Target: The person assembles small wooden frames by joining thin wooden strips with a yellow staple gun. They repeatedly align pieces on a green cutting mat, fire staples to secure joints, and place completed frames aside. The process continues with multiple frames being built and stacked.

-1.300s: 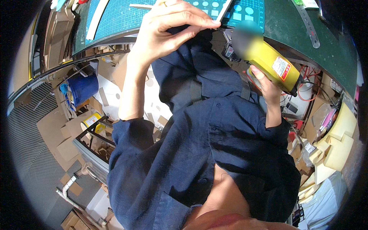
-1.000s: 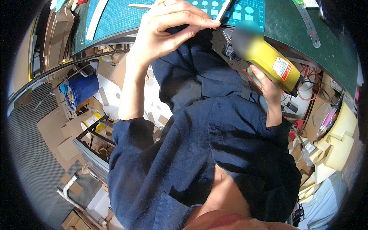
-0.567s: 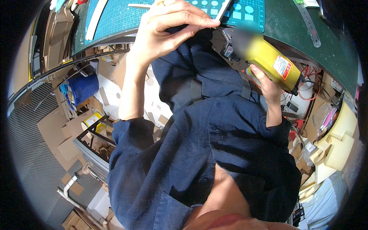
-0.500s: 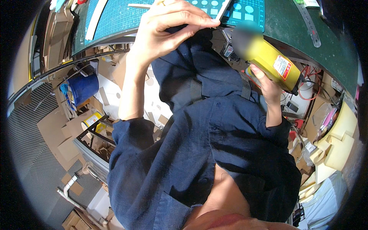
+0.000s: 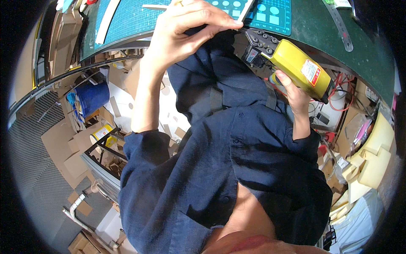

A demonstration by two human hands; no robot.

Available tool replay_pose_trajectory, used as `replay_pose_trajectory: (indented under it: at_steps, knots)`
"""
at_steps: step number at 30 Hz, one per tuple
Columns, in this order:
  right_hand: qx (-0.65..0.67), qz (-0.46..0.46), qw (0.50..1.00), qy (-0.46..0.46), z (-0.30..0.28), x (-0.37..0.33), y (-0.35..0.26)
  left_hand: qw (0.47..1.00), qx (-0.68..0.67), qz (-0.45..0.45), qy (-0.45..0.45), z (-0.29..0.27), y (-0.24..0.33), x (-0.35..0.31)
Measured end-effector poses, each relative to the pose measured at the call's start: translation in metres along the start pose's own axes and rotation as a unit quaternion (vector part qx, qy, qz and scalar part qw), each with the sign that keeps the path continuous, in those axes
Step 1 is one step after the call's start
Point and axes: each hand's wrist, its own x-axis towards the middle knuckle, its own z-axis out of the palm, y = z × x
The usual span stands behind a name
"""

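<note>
My left hand (image 5: pixel 186 31) is at the table's near edge, its thumb and fingers pinched on a thin pale strip (image 5: pixel 245 12) that runs up out of the picture. Another pale strip end (image 5: pixel 154 6) pokes out left of the hand. My right hand (image 5: pixel 292 86) is wrapped round the grip of a yellow tool that looks like a nail gun (image 5: pixel 298 63), with a red-and-white label and a black bolted nose. That nose points up and left, close to my left fingertips; I cannot tell whether it touches the strip. My right fingers are mostly hidden behind the tool.
A teal cutting mat (image 5: pixel 131 21) lies on the dark green table (image 5: pixel 313 25), with a pale strip (image 5: pixel 108 21) on it. To the right is a metal ruler (image 5: pixel 339 27). Below stand a blue bin (image 5: pixel 92 99), cardboard pieces (image 5: pixel 63 148) and red cables (image 5: pixel 338 91).
The nose of the yellow tool was blurred and now shows sharply. Both hands have stayed almost where they were.
</note>
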Motion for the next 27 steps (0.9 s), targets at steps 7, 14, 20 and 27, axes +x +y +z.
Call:
replay_pose_trajectory:
  at_steps: [7, 14, 20, 27]
  knots:
    - [0.003, -0.04, 0.999, 0.017, 0.002, 0.001, 0.004, 0.949, -0.159, -0.179, 0.203, 0.027, 0.026, -0.005]
    - [-0.02, -0.037, 0.999, 0.018, 0.003, -0.001, 0.003, 0.989, 0.026, -0.086, 0.116, 0.011, 0.018, -0.001]
    - [-0.015, -0.027, 0.999, 0.018, 0.003, -0.001, 0.001, 0.989, 0.059, -0.073, 0.116, 0.01, 0.022, 0.007]
    - [-0.018, -0.027, 0.999, 0.017, 0.003, -0.001, 0.001, 0.986, 0.053, -0.044, 0.15, 0.014, 0.022, 0.008]
